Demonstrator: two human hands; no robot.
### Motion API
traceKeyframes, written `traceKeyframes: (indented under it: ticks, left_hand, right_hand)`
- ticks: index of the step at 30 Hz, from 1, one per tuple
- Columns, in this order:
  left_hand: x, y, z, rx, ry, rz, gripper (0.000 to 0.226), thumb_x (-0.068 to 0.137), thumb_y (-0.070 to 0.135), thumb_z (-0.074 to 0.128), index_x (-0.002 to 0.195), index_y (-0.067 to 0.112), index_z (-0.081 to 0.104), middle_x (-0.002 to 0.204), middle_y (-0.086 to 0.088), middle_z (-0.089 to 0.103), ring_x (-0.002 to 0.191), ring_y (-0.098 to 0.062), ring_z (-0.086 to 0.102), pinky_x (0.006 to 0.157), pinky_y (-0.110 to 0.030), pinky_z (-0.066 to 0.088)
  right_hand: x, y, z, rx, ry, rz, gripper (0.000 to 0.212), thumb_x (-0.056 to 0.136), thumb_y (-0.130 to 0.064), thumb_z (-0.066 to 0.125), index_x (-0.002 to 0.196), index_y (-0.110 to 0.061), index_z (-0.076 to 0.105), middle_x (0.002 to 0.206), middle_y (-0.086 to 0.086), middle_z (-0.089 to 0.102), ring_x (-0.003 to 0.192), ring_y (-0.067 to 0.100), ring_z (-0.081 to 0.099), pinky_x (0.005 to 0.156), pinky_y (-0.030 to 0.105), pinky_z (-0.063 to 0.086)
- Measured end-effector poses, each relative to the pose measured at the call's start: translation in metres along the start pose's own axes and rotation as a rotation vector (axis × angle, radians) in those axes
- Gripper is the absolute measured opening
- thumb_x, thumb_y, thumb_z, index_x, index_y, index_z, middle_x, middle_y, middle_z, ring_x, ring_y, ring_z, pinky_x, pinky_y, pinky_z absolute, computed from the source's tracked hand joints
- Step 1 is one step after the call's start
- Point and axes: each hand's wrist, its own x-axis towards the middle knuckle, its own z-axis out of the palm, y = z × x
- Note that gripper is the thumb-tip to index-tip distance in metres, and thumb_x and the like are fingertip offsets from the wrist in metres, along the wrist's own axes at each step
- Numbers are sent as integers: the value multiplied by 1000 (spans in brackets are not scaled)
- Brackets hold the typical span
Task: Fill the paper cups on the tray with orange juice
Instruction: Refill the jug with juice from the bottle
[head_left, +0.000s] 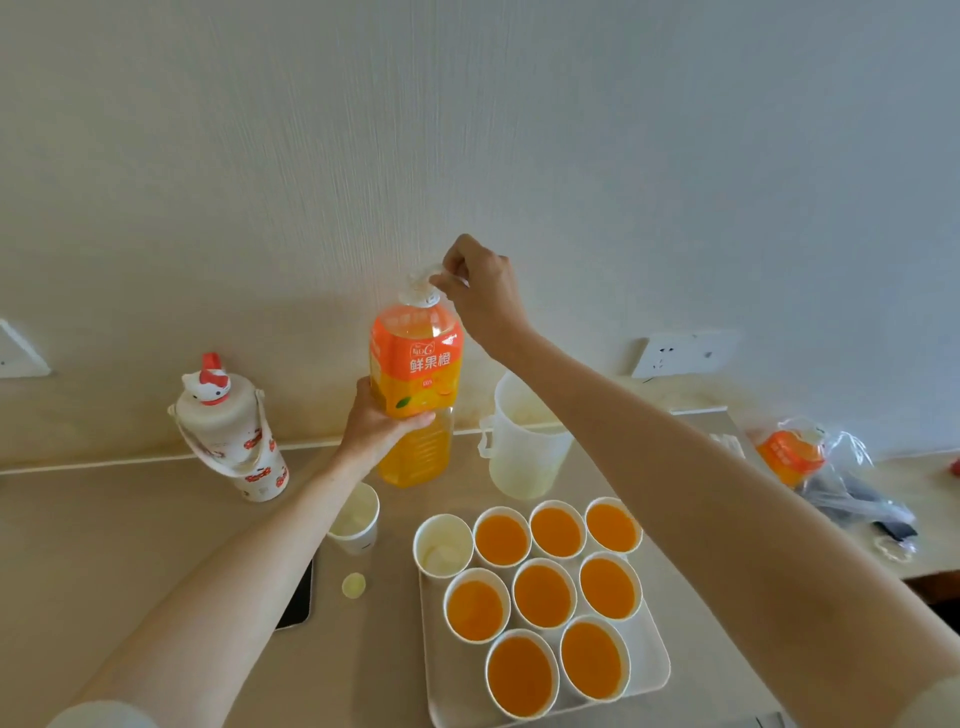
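A tall orange juice bottle (415, 384) with an orange label stands upright on the counter behind the tray. My left hand (376, 421) grips its middle. My right hand (480, 291) pinches the white handle ring (422, 278) at the bottle's top. A white tray (654, 670) holds several paper cups. One cup (443, 545) at the tray's back left corner holds no juice. The other cups, such as the one in the middle (544, 594), are filled with orange juice.
A lone paper cup (355, 519) without juice and a pale round cap (354, 585) sit left of the tray, near a dark phone (297, 597). A white cartoon flask (228, 431) stands at left, a translucent pitcher (524, 447) behind the tray, a plastic bag with another bottle (810, 462) at right.
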Motion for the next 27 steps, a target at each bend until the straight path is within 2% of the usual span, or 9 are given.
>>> traceKeyframes:
  ticks: [2,5,6,8,10,13,15,19,27]
  left_hand:
    - [-4,9,2,2,-9,18,66,55,26,89,102,29,42,96,14,54,86,0,54,67,-19,44]
    - [-4,23,5,55,-6,60,56,62,9,88,88,32,45,89,12,56,81,-4,56,64,-18,43]
    - [-5,28,5,92,-3,64,55,58,13,90,88,29,47,90,8,58,82,-9,58,66,-20,45]
    - [-6,35,3,179,11,53,73,43,32,88,103,20,48,103,-1,59,94,-20,59,78,-29,49]
    - [-6,40,0,261,22,52,96,36,39,86,119,16,44,114,-6,56,103,-24,57,87,-39,50]
    - [-9,47,-4,382,21,51,100,44,31,92,127,13,40,118,-9,53,107,-29,54,89,-41,48]
    - [-12,51,-8,475,36,69,99,48,27,93,130,15,39,119,-8,53,110,-31,53,89,-42,48]
    - [-22,54,-15,688,-8,113,105,47,37,90,135,29,33,121,-1,54,113,-29,50,94,-46,47]
    - [-34,44,-17,911,-35,64,107,54,33,87,142,27,26,133,-3,45,123,-32,40,98,-48,41]
  right_hand:
    - [-3,0,-10,-88,21,-24,19,92,-13,63,84,-12,45,71,2,51,66,20,46,61,32,37]
    - [-12,-1,-22,-147,95,-51,16,95,-19,61,89,-9,50,70,0,52,64,20,48,57,28,34]
    - [-17,-1,-23,-156,113,-63,16,95,-20,61,93,-6,55,72,1,56,65,22,52,57,28,37]
    - [-27,-2,-20,-156,161,-130,19,93,-19,64,98,-1,63,81,10,67,69,27,61,61,32,48]
    - [-37,1,-11,-212,208,-243,17,88,-13,68,98,1,69,87,16,70,68,33,66,58,37,55]
    - [-48,5,1,-331,212,-260,21,82,-11,72,101,0,72,91,17,67,65,33,65,50,36,55]
    - [-55,7,4,-387,232,-240,29,77,-13,78,101,0,70,92,16,62,69,31,63,46,31,47]
    - [-68,10,12,-505,65,-69,52,94,-32,60,133,1,48,128,15,50,113,32,49,80,38,48]
    - [-96,23,24,-423,-43,72,61,95,-37,55,143,-3,38,139,12,41,123,31,38,98,36,37]
